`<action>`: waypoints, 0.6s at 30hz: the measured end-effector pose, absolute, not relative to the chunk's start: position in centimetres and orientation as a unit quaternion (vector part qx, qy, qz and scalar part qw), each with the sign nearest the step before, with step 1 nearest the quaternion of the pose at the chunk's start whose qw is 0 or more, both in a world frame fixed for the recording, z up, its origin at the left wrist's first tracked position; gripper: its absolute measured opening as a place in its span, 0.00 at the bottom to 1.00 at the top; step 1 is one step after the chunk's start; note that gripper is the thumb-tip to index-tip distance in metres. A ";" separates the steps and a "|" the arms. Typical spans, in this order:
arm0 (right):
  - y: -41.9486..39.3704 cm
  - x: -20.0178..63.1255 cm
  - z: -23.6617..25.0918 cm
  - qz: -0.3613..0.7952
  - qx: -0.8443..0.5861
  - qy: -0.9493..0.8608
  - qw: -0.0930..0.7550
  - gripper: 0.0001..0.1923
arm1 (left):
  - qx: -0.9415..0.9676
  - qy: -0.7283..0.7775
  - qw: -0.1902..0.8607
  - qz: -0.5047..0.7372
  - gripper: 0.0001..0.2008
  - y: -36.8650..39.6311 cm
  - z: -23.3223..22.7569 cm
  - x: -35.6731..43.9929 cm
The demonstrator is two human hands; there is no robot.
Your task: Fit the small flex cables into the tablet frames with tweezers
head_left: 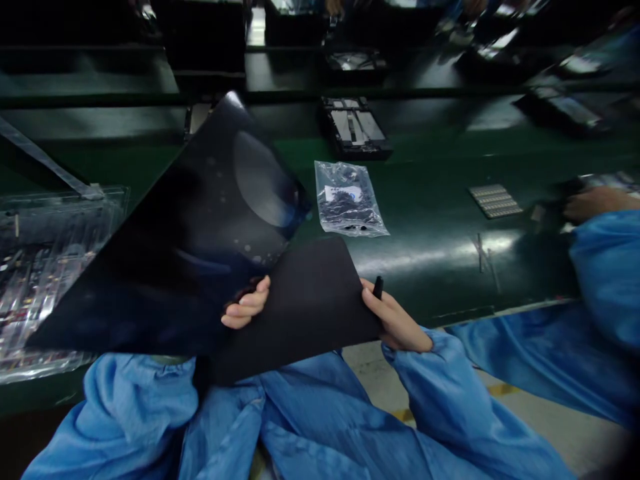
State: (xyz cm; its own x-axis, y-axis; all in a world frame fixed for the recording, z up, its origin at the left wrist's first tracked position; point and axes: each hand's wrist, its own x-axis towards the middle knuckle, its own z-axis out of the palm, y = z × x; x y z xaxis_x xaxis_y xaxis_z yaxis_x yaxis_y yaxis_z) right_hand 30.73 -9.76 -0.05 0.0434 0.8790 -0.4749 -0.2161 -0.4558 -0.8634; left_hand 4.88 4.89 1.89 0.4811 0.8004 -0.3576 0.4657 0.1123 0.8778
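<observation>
A large glossy black sheet (185, 220) with a few pale round spots tilts up on the left. My left hand (249, 305) has its fingers curled round the sheet's lower right edge; the palm is hidden behind it. Beside and partly behind this sheet is a matte black panel (315, 293) with rounded corners. My right hand (397, 319) is closed on the panel's right edge, thumb on top. A short black stick (379, 287), like the end of a pen, pokes up from the same hand. How far the two black pieces overlap or touch, I cannot tell.
On the green bench (425, 200) lies a clear plastic bag (350, 200) of small dark parts. Behind it sits an opened black device (356, 127). A clear tray (50, 267) of parts stands left. A small ribbed plate (495, 201) and a co-worker's sleeve (607, 267) are right.
</observation>
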 end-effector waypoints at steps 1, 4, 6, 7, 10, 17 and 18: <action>-9.6 30.7 -0.1 0.626 -0.570 -0.275 0.455 0.31 | 0.666 0.495 0.540 0.139 0.18 4.9 2.7 4.7; -9.2 30.8 -0.2 0.638 -0.538 -0.258 0.487 0.33 | 0.710 0.512 0.465 0.127 0.22 3.7 4.5 4.6; -9.0 30.9 0.1 0.646 -0.533 -0.293 0.461 0.31 | 0.770 0.508 0.378 0.075 0.26 2.7 5.1 5.0; -8.9 31.1 0.5 0.645 -0.537 -0.314 0.444 0.29 | 0.797 0.503 0.331 0.056 0.28 2.3 5.2 5.2; -7.7 31.6 2.5 0.608 -0.561 -0.347 0.442 0.27 | 0.839 0.490 0.182 0.154 0.30 2.5 5.0 4.9; 6.7 35.2 7.1 0.339 -0.688 -0.393 0.508 0.14 | 0.690 0.554 0.157 0.439 0.21 5.1 3.2 1.9; 9.9 35.5 7.3 0.321 -0.701 -0.399 0.496 0.12 | 0.679 0.561 0.178 0.439 0.20 5.3 2.7 1.8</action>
